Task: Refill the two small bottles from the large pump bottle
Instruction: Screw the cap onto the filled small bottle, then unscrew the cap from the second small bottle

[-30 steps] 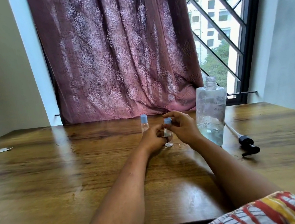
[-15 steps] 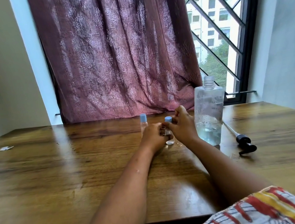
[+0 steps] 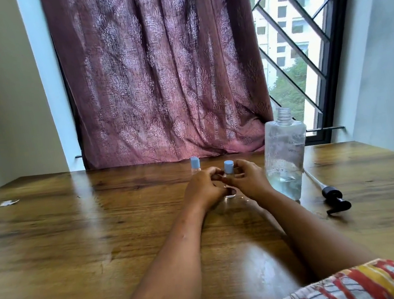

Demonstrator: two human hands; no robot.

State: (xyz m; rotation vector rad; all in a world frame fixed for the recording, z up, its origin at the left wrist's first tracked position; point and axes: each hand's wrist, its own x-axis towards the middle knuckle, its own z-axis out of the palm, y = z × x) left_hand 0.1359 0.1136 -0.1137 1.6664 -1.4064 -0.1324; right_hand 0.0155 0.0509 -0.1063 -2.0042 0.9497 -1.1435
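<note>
Left hand [image 3: 204, 188], right hand [image 3: 249, 180] grip small clear blue-capped bottle [image 3: 228, 167]; twin bottle [image 3: 195, 163] capped, 11 o'clock. Large clear bottle [image 3: 286, 154] open, 3 o'clock; fills unreadable.

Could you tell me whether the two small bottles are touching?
Apart: the head view shows bare table between the farther small bottle and the nearer small bottle.

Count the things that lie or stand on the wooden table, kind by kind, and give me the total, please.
Small bottles with blue caps: 2 (near small bottle, gripped by the left hand and right hand; far small bottle, standing free)
Large clear bottle, neck open: 1
Pump head with tube: 1
White scrap: 1
Total: 5
</note>
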